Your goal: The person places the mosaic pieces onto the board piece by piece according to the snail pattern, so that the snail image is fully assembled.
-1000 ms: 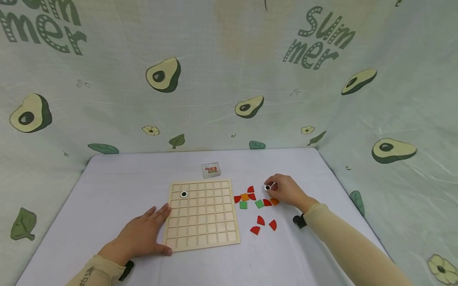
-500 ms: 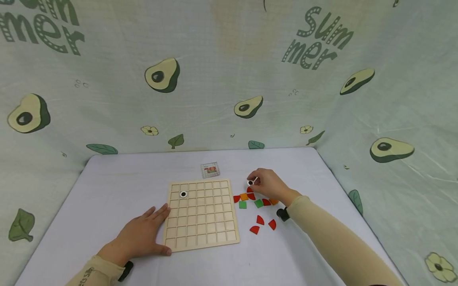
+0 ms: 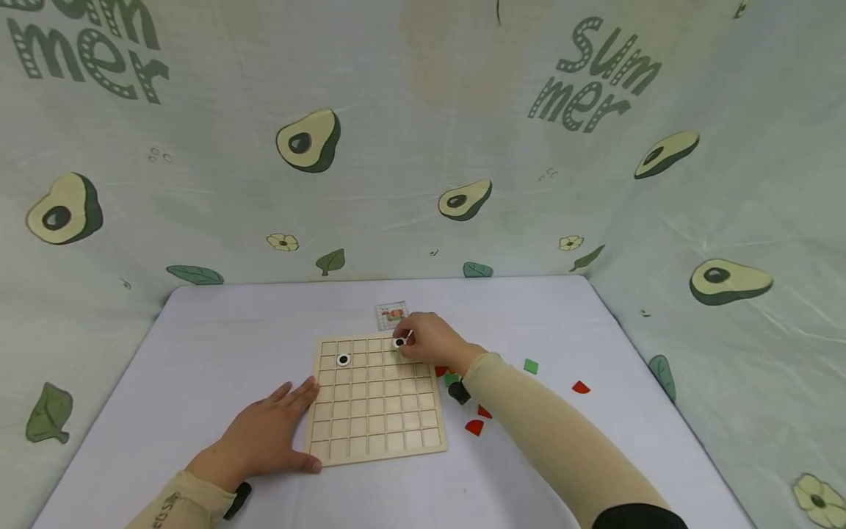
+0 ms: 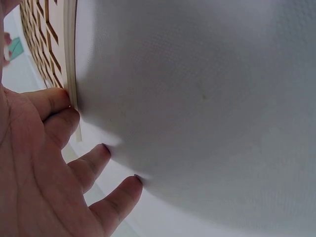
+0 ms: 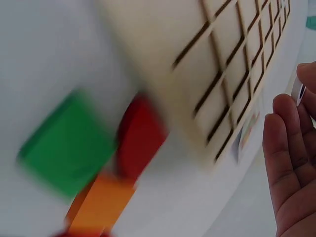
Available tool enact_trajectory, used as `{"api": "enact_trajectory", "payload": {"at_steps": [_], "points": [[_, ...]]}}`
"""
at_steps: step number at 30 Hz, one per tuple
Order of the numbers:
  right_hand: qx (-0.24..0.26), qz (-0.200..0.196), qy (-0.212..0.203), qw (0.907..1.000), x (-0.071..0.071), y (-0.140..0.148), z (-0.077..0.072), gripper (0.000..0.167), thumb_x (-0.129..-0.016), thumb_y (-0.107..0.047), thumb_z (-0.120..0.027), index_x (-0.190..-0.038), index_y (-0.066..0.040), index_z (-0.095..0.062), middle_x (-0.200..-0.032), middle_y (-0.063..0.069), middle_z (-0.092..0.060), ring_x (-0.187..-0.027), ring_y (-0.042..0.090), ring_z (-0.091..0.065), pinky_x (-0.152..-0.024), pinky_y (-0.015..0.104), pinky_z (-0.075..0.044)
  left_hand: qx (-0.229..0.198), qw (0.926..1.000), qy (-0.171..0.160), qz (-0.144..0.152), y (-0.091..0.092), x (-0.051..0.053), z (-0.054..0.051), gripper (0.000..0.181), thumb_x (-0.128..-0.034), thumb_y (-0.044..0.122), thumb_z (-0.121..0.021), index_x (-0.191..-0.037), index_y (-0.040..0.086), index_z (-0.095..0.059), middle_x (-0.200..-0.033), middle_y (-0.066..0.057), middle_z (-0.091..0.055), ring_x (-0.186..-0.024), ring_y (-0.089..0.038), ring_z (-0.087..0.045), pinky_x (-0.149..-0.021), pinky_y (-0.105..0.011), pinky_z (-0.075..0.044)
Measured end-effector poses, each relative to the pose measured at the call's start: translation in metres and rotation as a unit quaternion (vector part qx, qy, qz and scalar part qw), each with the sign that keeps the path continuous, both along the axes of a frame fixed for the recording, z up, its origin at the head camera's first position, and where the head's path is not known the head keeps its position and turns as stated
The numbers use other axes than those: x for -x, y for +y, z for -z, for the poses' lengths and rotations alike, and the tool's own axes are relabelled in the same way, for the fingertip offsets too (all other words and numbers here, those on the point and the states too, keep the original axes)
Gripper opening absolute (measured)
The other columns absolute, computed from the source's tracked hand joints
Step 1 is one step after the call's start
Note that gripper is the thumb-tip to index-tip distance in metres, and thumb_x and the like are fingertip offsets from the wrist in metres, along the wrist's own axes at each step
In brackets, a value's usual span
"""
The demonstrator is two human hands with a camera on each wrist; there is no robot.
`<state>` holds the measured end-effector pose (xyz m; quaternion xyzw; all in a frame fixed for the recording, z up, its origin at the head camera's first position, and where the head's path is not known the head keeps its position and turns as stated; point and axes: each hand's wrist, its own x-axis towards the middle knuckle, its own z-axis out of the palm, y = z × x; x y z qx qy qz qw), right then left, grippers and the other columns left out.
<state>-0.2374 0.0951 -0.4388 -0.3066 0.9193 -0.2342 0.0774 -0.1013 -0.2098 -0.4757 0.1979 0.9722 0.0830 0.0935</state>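
A wooden grid board (image 3: pixel 377 404) lies on the table. My left hand (image 3: pixel 261 439) has its fingers spread along the board's left side, with fingertips touching the edge and the tabletop. Over the board's upper right part, my right hand (image 3: pixel 435 342) pinches a white disc with a black dot (image 3: pixel 399 342) between thumb and fingers; the disc (image 5: pixel 298 92) is seen edge-on in the right wrist view. A second such disc (image 3: pixel 343 359) sits in a cell near the board's upper left. Whether the held disc touches the board I cannot tell.
Right of the board lie loose pieces: a red quarter-round (image 3: pixel 474 427), a green square (image 3: pixel 531 366), another red quarter-round (image 3: pixel 581 387) and an orange square (image 5: pixel 101 202). My right forearm hides several. A small picture card (image 3: pixel 390 314) lies behind the board.
My right hand has carried the disc leftward from the loose pieces to above the board. A green and a red piece now lie farther right. My left hand stays put.
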Motion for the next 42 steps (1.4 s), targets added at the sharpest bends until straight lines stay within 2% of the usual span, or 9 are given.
{"api": "enact_trajectory", "payload": {"at_steps": [4,10,12,19,27,36,42], "points": [[0.006,-0.032,-0.006,0.9995,0.001,-0.029,0.008,0.021,-0.089,-0.012,-0.073,-0.11,-0.01,-0.074,-0.105,-0.001,-0.071,-0.085,0.006,-0.066,-0.076,0.021,-0.052,-0.003,1.0,-0.003,-0.003,0.001,-0.001,-0.002,0.126,-0.0571,0.087,-0.067,-0.15,0.004,-0.044,-0.157,-0.01,-0.037,-0.137,-0.048,-0.038,-0.098,-0.063,-0.042],[0.002,-0.038,-0.018,0.9991,-0.001,-0.056,0.019,0.021,-0.091,-0.016,-0.074,-0.112,-0.011,-0.074,-0.101,-0.001,-0.07,-0.084,0.004,-0.063,-0.077,0.019,-0.051,0.003,1.0,-0.005,-0.005,0.002,-0.001,-0.003,0.125,-0.0579,0.086,-0.068,-0.15,0.004,-0.044,-0.157,-0.009,-0.037,-0.137,-0.047,-0.038,-0.098,-0.063,-0.043],[-0.004,-0.04,-0.011,0.9992,-0.002,-0.06,0.024,0.021,-0.091,-0.017,-0.073,-0.112,-0.012,-0.074,-0.099,-0.002,-0.07,-0.083,0.003,-0.062,-0.076,0.018,-0.05,0.006,0.9999,-0.007,-0.007,0.002,-0.001,-0.003,0.125,-0.0581,0.086,-0.068,-0.15,0.005,-0.043,-0.157,-0.009,-0.037,-0.137,-0.046,-0.038,-0.099,-0.063,-0.042],[-0.006,-0.048,0.026,0.9985,-0.003,-0.063,0.033,0.02,-0.091,-0.016,-0.072,-0.111,-0.013,-0.076,-0.095,-0.004,-0.068,-0.081,0.003,-0.059,-0.074,0.018,-0.049,0.005,0.9999,-0.01,-0.004,0.003,-0.001,-0.006,0.126,-0.0576,0.087,-0.067,-0.151,0.005,-0.043,-0.157,-0.008,-0.037,-0.137,-0.046,-0.038,-0.098,-0.063,-0.043],[-0.017,-0.049,0.037,0.9979,-0.005,-0.065,0.036,0.022,-0.093,-0.018,-0.072,-0.114,-0.014,-0.076,-0.096,-0.003,-0.066,-0.081,0.004,-0.057,-0.071,0.018,-0.048,0.004,0.9999,-0.01,-0.003,0.003,-0.001,-0.005,0.126,-0.0571,0.087,-0.067,-0.15,0.005,-0.043,-0.157,-0.009,-0.037,-0.137,-0.047,-0.038,-0.098,-0.062,-0.043],[-0.016,-0.041,0.027,0.9987,-0.005,-0.067,0.039,0.024,-0.093,-0.021,-0.073,-0.115,-0.014,-0.074,-0.097,-0.006,-0.064,-0.083,0.003,-0.056,-0.073,0.017,-0.048,0.008,1.0,-0.005,-0.001,0.003,-0.003,-0.006,0.124,-0.0581,0.085,-0.069,-0.15,0.005,-0.044,-0.156,-0.009,-0.039,-0.136,-0.046,-0.039,-0.097,-0.061,-0.044],[-0.012,-0.045,0.011,0.9989,-0.006,-0.065,0.033,0.027,-0.092,-0.02,-0.073,-0.119,-0.012,-0.072,-0.101,-0.003,-0.065,-0.086,0.004,-0.058,-0.077,0.018,-0.049,0.009,0.9999,-0.007,-0.001,0.002,-0.003,-0.007,0.125,-0.0582,0.084,-0.07,-0.15,0.004,-0.043,-0.157,-0.01,-0.038,-0.136,-0.047,-0.039,-0.098,-0.061,-0.044]]}}
